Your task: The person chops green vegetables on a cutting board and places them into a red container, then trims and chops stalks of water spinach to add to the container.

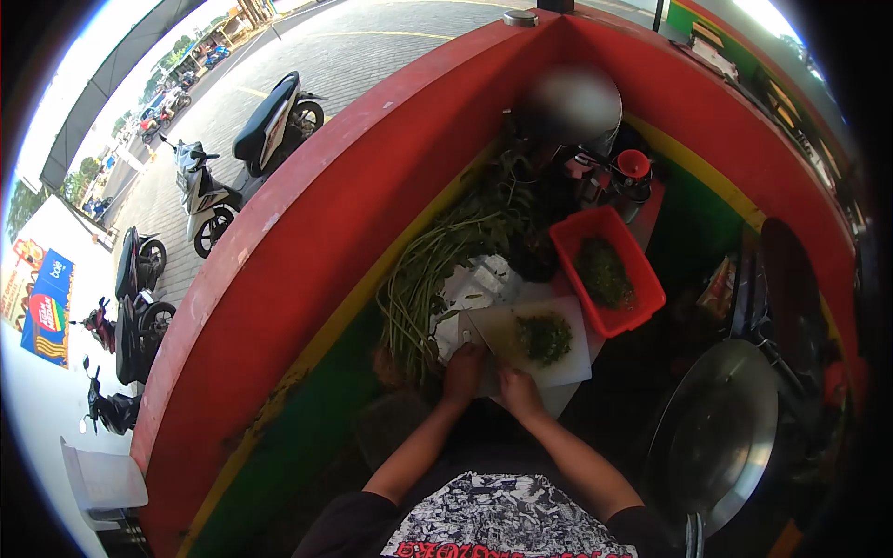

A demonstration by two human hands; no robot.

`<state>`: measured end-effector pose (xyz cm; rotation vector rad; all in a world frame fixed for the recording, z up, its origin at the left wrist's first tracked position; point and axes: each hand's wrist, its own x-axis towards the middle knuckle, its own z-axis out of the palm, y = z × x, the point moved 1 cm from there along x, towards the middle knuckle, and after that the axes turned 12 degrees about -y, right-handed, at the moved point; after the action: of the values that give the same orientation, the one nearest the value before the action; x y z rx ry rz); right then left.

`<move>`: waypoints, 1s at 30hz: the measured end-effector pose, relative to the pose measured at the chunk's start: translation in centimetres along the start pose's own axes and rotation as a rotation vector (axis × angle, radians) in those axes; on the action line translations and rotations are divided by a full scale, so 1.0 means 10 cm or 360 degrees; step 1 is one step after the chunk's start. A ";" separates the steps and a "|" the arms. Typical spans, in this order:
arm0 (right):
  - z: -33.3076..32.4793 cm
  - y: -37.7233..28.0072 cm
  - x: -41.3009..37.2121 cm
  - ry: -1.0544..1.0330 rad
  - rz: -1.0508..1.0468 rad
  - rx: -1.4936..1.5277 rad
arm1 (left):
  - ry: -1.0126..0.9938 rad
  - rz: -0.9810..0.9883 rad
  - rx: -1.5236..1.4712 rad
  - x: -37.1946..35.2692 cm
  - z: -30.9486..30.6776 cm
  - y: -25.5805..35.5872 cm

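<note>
A white cutting board (563,370) lies in front of me with a heap of chopped greens (545,339) on it. My right hand (519,391) is closed at the board's near edge, around what looks like the handle of a knife (484,339), whose blade points up and left across the board. At the board's left edge is my left hand (463,370), its fingers bunched together; anything between them is too small to make out. Just beyond the board, a red plastic basket (642,319) holds more chopped greens (605,274).
Long-stemmed greens (409,270) lie left of the board beside white wrapping (479,284). A large metal wok (716,437) stands at the right. A red low wall (307,223) curves around the left and front. Parked motorbikes (274,126) stand outside.
</note>
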<state>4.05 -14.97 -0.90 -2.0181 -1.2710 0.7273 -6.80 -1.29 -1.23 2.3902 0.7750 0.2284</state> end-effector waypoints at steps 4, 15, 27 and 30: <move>-0.05 -0.06 0.02 0.0114 -0.0084 0.0123 | 0.0040 0.0014 -0.0050 0.00 0.00 -0.05; 0.09 0.11 -0.03 -0.0012 -0.0034 -0.0055 | -0.0043 -0.0067 0.0014 0.01 -0.01 0.02; -0.41 0.01 -0.31 0.0213 0.0128 0.0066 | 0.0015 0.0066 0.0222 0.31 0.08 0.13; -0.40 -0.06 -0.38 0.0129 0.0130 0.0059 | 0.0016 0.0094 0.0098 0.33 0.10 0.16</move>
<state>5.17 -19.09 2.59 -2.0578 -1.1268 0.6946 -3.03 -0.87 -1.18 2.4739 0.7264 0.2439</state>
